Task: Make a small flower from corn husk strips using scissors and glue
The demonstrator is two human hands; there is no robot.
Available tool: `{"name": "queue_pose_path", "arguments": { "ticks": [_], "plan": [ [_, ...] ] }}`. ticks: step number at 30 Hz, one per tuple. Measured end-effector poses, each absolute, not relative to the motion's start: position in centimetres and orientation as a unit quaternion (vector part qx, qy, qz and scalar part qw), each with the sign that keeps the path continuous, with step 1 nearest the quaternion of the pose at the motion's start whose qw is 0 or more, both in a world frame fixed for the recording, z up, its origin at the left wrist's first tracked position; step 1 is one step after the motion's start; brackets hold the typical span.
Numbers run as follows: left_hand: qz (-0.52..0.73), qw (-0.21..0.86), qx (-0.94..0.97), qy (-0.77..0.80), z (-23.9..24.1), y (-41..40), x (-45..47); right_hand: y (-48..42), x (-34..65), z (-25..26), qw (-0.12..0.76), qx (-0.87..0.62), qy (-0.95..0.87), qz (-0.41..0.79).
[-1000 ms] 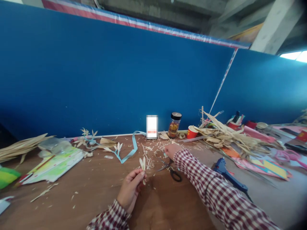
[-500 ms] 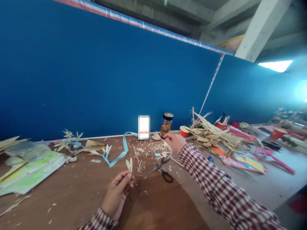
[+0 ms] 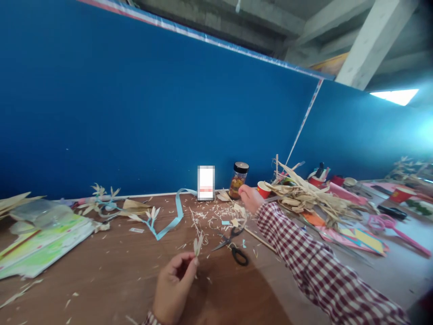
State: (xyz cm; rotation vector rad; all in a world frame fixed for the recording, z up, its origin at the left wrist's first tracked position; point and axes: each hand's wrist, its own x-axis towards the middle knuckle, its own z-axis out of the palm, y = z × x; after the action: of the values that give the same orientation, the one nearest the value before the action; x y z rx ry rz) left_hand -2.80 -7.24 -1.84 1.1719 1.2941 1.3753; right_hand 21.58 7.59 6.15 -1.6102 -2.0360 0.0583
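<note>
My left hand (image 3: 176, 282) pinches a small flower of pale husk strips (image 3: 198, 246) between thumb and forefinger, low over the brown table (image 3: 111, 275). Farther back, my right hand (image 3: 251, 198) is closed beside a black-lidded jar (image 3: 238, 181) with brown contents. What its fingers hold, if anything, is hidden. Black-handled scissors (image 3: 239, 255) lie with blades apart between my hands. Pale husk scraps (image 3: 201, 216) are scattered around them. A light blue ribbon (image 3: 179, 205) runs to a husk flower (image 3: 154, 215) on the left.
A heap of dry husks (image 3: 311, 194) lies right of my right arm, behind a red paper cup (image 3: 264, 189). Pink scissors (image 3: 395, 228) and coloured paper (image 3: 365, 241) lie farther right. On the left is a painted board (image 3: 50, 246). A blue partition (image 3: 152, 113) closes the back.
My left hand has moved right and slightly down with the husk flower. My right hand has drawn its fingers together near the jar. The view has shifted a little.
</note>
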Motion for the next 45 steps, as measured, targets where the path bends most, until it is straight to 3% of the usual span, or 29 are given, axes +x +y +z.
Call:
{"name": "queue_pose_path", "arguments": {
  "ticks": [22,38,45],
  "plan": [
    [0.545,0.388,0.538,0.512,-2.4,-7.4,-1.8,10.7,14.8,6.4,0.179,-0.489,-0.851,0.073],
    [0.533,0.321,0.570,0.537,-1.8,-7.5,-1.4,10.3,13.6,6.2,0.233,-0.437,-0.838,0.229],
    [0.524,0.352,0.583,0.512,-2.2,-7.4,-1.9,9.4,18.6,7.0,0.263,-0.499,-0.798,0.211]
  ]
}}
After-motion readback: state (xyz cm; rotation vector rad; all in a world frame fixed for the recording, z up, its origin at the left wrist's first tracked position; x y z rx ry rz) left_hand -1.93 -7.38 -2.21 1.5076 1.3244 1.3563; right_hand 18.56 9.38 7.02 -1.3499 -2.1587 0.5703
